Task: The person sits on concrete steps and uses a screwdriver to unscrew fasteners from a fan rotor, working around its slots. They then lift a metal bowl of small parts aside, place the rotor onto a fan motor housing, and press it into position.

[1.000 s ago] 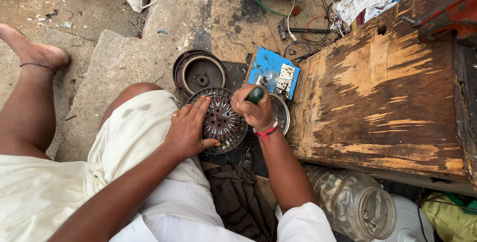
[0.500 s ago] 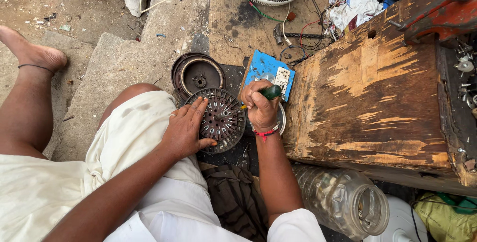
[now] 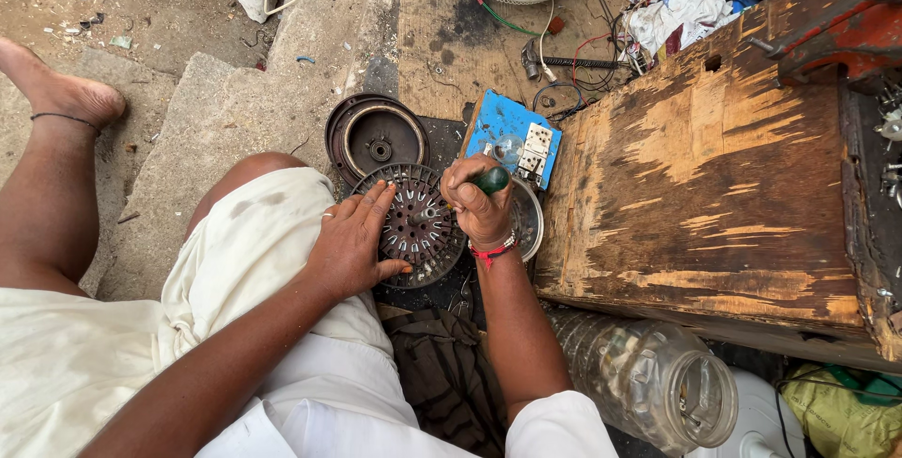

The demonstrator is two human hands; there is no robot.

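Head view, left to right: we see a bare foot [image 3: 61,92] at far left on the dirt, with a thin band around the ankle. Next comes our knee under white cloth [image 3: 254,242]. Our left hand [image 3: 352,242] lies flat and spread on the near left rim of the rotor [image 3: 418,223], a round slotted metal disc lying on the ground between our arms; the hand presses on it rather than closing around anything. Just beyond the rotor sits a dark round cover [image 3: 376,139]. Our right hand [image 3: 479,209], a red thread at the wrist, is fisted tightly around a green-handled tool [image 3: 490,180] over the rotor's right edge; we cannot tell the tool's tip. Behind that hand lies a blue switchboard [image 3: 512,134]. Farther right stands a worn wooden bench [image 3: 714,167], and near it a clear plastic jar [image 3: 648,378] lies on its side.
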